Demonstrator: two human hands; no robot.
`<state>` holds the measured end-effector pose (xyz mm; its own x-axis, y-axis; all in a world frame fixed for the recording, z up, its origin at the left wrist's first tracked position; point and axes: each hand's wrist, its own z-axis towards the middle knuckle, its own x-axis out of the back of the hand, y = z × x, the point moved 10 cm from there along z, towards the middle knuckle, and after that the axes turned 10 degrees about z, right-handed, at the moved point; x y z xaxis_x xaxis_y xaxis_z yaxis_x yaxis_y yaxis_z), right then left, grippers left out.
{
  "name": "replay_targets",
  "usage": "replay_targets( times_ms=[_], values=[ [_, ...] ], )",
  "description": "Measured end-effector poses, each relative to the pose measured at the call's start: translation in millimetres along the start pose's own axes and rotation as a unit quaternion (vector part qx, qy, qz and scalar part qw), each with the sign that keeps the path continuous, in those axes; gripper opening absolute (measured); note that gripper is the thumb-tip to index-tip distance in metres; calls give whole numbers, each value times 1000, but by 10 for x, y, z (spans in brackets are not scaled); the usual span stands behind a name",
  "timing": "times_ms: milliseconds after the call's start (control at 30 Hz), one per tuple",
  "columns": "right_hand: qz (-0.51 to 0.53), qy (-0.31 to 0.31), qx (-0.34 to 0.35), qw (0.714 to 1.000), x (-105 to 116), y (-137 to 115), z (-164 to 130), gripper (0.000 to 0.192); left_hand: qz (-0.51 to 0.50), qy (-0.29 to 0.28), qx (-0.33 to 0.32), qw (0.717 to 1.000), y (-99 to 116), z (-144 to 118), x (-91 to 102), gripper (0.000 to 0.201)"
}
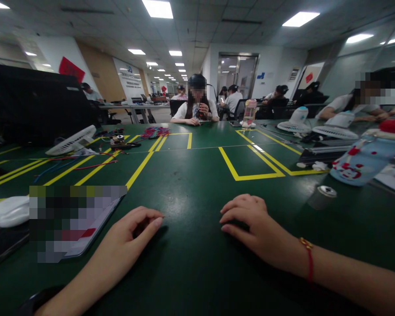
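Note:
My left hand rests on the dark green table, with its thumb tip against the curled index finger. A gap shows behind the tips, and nothing is visible in it. Left of it lies a flat, tablet-like thing, mostly blurred out. Opposite, my right hand lies loosely curved on the table, thumb apart from the fingers and holding nothing. A red cord bracelet circles that wrist. Beyond it to the right stands a short grey cylinder with a shiny metal top.
Yellow tape marks rectangles on the table. At right are a light blue bottle and white fans; at left, another white fan, loose wires and a black bag. A person sits across the table.

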<state>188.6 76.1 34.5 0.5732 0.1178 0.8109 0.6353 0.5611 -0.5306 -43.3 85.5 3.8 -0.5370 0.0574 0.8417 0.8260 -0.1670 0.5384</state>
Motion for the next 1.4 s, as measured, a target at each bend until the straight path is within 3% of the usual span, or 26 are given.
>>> replay_targets(
  times_ms=[100,167,267,333,400,500,867,1033,1167,1333,1400],
  values=[
    [-61,108,-13,992,597,315,-193,26,-2,-3,-2,1000,-1,8,-17,28],
    [-134,189,-49,972,1078,593,-436,28,-1,0,-6,1000,4,11,-24,27],
    [-245,264,-185,914,1683,1085,-873,30,0,2,-9,1000,10,11,-39,27],
    [-262,255,-297,882,1885,1425,-1131,32,0,2,-11,1000,13,10,-47,26],
    [-231,226,-374,869,1921,1682,-1306,36,-1,2,-12,1000,12,10,-50,26],
    [-178,215,-412,867,1880,1821,-1402,41,-2,2,-8,1000,-6,12,-53,25],
    [-162,259,-409,860,1849,1645,-1409,50,-5,-3,-5,1000,18,-9,-32,26],
    [-128,209,-425,871,1767,1740,-1409,48,-7,-3,-14,1000,39,-5,-40,26],
    [-153,245,-415,863,1850,1748,-1449,49,-9,-6,-11,1000,29,-7,-47,25],
    [-109,203,-419,878,1765,1893,-1420,44,-15,-4,-14,1000,43,-7,-38,25],
    [-98,215,-404,884,1779,1897,-1405,43,-15,-3,-14,1000,46,-2,-37,25]
  ],
)
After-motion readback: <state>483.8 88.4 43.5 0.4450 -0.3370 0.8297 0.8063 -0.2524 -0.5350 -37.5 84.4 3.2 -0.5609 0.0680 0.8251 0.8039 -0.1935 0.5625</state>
